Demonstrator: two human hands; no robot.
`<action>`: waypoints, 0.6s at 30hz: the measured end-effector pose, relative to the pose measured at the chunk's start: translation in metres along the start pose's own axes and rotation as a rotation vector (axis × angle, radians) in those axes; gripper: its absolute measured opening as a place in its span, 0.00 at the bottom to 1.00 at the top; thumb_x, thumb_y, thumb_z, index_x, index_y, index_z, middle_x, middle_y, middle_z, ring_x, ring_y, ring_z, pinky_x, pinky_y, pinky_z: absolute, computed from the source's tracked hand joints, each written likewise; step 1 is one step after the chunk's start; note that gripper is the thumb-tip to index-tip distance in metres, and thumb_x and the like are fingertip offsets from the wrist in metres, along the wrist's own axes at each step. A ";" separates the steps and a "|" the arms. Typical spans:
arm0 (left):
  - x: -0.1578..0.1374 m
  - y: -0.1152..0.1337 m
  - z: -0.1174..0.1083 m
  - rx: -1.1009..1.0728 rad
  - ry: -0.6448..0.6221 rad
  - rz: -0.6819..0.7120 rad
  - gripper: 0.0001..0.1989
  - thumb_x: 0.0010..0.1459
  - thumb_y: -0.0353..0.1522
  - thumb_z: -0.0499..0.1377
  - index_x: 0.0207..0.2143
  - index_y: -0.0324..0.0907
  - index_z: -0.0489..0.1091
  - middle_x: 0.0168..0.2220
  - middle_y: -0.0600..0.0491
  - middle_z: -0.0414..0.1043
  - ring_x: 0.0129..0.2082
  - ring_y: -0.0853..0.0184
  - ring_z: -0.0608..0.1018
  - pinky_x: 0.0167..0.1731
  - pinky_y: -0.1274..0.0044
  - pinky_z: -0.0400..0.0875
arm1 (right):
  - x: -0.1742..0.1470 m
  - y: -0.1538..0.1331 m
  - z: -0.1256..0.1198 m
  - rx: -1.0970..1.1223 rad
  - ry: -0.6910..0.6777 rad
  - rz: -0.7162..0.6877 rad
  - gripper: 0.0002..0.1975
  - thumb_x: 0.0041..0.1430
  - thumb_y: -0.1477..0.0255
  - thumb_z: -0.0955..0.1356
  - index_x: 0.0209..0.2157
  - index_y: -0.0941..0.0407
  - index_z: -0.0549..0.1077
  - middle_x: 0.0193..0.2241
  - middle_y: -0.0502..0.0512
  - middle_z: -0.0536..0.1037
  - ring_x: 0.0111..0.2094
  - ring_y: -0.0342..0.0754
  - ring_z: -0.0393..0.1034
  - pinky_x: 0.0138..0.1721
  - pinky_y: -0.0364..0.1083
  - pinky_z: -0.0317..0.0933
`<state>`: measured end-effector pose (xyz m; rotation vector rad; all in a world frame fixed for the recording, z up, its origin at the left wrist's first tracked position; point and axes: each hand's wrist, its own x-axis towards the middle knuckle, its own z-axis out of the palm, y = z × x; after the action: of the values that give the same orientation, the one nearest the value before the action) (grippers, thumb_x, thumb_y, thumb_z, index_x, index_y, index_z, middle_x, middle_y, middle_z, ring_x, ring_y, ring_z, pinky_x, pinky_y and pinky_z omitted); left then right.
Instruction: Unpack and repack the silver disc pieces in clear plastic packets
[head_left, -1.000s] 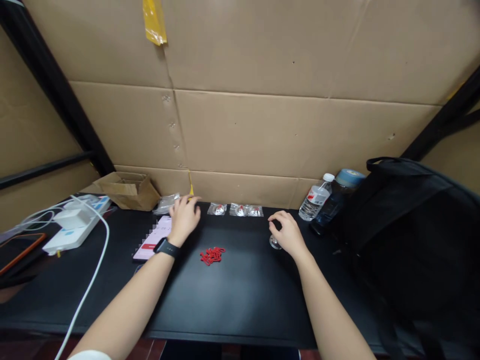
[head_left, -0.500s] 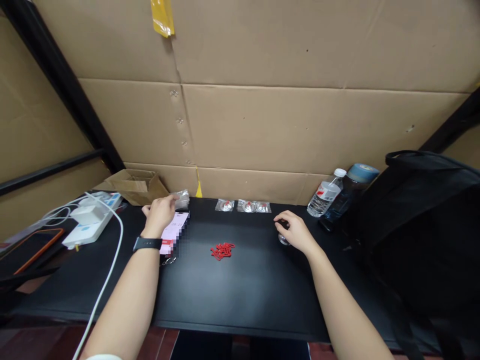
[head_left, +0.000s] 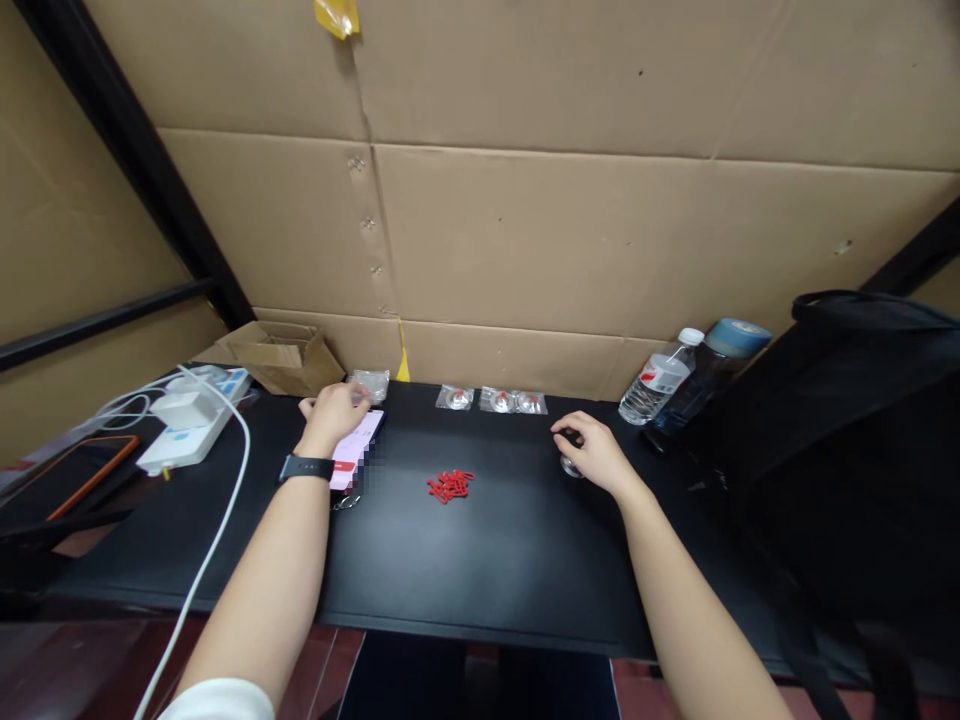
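My left hand, with a dark watch band at its wrist, reaches to the back left of the black table. Its bent fingertips are closed at the near edge of some clear plastic bags. Beneath and beside that hand lies a phone with a pink screen. On the right, my right hand rests low with thumb and forefinger curved apart. A shiny round metal piece shows partly under it; the palm hides the remainder. Between the hands lies a small heap of red cords.
Several small clear packets with round silvery pieces lie along the cardboard wall. A water bottle, a blue-lidded bottle and a black backpack stand right. Left are a paper bag, power strip and white cable.
The whole view has shifted slightly. My left hand has moved a little right, its fingertips now over the edge of the plastic bags. My right hand stays by the metal piece.
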<state>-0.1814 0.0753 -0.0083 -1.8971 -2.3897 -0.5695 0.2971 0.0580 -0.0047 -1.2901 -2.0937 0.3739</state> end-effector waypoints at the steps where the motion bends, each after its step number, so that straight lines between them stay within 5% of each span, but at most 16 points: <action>1: -0.001 0.001 -0.001 -0.005 -0.001 0.001 0.15 0.62 0.41 0.55 0.45 0.46 0.76 0.49 0.44 0.79 0.55 0.50 0.75 0.47 0.64 0.62 | 0.000 0.001 0.000 0.001 -0.003 -0.001 0.08 0.60 0.70 0.67 0.38 0.53 0.79 0.40 0.56 0.77 0.38 0.50 0.73 0.38 0.48 0.65; 5: -0.003 0.002 -0.003 -0.032 -0.006 -0.006 0.20 0.64 0.48 0.53 0.48 0.46 0.73 0.47 0.44 0.80 0.53 0.50 0.76 0.48 0.64 0.61 | -0.001 0.003 0.000 0.008 -0.005 0.016 0.09 0.60 0.70 0.68 0.39 0.53 0.79 0.40 0.56 0.77 0.38 0.49 0.73 0.38 0.47 0.66; 10: 0.001 -0.003 -0.002 -0.032 0.012 0.003 0.20 0.69 0.43 0.46 0.51 0.46 0.73 0.50 0.44 0.79 0.54 0.49 0.76 0.46 0.64 0.61 | 0.000 0.004 0.001 -0.001 -0.022 0.029 0.09 0.59 0.69 0.68 0.39 0.53 0.80 0.40 0.56 0.77 0.38 0.50 0.73 0.39 0.48 0.66; 18: 0.008 -0.014 0.003 0.028 -0.024 0.039 0.26 0.68 0.46 0.45 0.45 0.43 0.80 0.49 0.39 0.74 0.51 0.46 0.72 0.47 0.61 0.63 | -0.001 0.005 0.003 0.002 -0.044 0.030 0.10 0.59 0.69 0.68 0.41 0.53 0.79 0.42 0.56 0.77 0.40 0.50 0.73 0.40 0.48 0.66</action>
<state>-0.1958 0.0811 -0.0121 -1.9453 -2.3563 -0.5111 0.2991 0.0600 -0.0100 -1.3243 -2.1119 0.4213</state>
